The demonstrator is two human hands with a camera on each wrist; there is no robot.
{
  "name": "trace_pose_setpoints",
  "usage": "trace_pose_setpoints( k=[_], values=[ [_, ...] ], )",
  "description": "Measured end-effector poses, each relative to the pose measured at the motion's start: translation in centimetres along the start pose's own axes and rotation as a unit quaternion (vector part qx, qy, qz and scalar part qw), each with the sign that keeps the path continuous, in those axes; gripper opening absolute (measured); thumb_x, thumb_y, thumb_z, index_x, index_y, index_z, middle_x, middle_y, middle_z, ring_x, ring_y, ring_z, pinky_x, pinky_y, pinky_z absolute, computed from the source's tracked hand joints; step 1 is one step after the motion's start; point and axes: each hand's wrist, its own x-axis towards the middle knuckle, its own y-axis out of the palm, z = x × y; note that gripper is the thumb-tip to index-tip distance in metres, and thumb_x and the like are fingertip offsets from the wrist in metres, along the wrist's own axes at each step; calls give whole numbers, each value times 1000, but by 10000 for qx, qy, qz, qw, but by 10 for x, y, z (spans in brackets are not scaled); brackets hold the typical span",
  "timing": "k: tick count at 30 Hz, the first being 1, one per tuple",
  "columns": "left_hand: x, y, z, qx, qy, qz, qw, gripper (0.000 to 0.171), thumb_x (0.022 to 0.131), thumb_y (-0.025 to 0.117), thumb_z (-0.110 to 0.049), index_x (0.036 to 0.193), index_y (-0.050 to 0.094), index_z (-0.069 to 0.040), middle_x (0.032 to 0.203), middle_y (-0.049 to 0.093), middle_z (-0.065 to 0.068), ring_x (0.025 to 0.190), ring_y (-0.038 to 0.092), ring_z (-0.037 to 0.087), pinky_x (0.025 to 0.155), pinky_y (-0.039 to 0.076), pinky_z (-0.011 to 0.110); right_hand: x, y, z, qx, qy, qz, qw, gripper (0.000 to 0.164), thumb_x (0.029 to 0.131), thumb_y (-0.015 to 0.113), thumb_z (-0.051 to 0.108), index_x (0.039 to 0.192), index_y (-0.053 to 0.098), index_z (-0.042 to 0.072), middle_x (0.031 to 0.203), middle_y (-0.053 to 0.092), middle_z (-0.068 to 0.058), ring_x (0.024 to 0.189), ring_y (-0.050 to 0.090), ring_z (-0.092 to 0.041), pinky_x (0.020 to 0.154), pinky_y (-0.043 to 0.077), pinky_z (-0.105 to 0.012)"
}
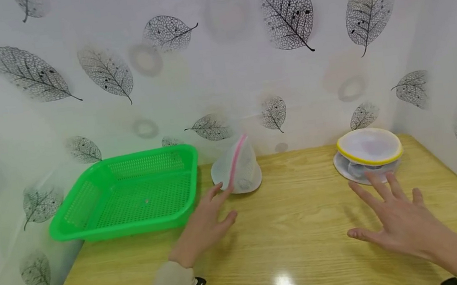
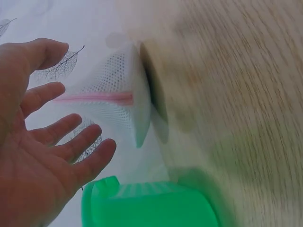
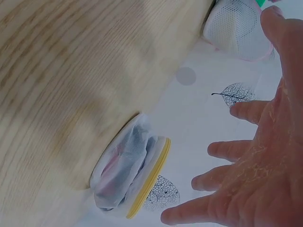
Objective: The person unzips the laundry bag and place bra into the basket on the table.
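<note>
A white mesh laundry bag (image 1: pixel 241 169) with a pink zipper stands at the back of the table, its zipper edge pointing up. My left hand (image 1: pixel 204 225) hovers just in front of it with fingers spread, and in the left wrist view the palm (image 2: pixel 42 165) holds nothing. At the back right sits a second mesh laundry bag (image 1: pixel 368 155), whose yellow zipper runs round its top; something pinkish shows faintly through its mesh (image 3: pixel 120 163). My right hand (image 1: pixel 408 220) is stretched out before this bag, fingers apart, with nothing held.
A green perforated plastic basket (image 1: pixel 127 229) stands at the back left, close beside my left hand. Behind the wooden table (image 1: pixel 292 235) rises a pale wall covering (image 1: pixel 220 81) printed with dark leaves, which also runs along both sides.
</note>
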Motion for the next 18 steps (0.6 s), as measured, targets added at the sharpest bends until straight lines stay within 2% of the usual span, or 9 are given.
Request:
trace_pose_setpoints(
  k=[4,10,18],
  values=[
    [10,7,0,-283,21,47,9996,59,97,69,-22,151,51,-8,160,37,26,138,50,45,106,49,58,4,1,3,116,-65,-14,9999,103,80,74,68,162,29,26,164,27,-23,147,19,-64,87,24,-93],
    [28,12,-2,-229,50,37,9997,60,96,70,-21,151,50,-8,161,31,29,138,47,50,110,44,63,8,4,7,155,-148,-52,9998,102,80,74,68,162,30,26,165,26,-20,145,25,-64,89,23,-94],
    [40,20,1,-55,-199,551,9983,67,99,65,-22,157,38,-3,164,30,25,144,41,49,117,38,60,10,10,7,185,-140,32,9997,101,81,73,68,162,30,26,166,25,-19,146,24,-64,90,23,-93]
  ],
)
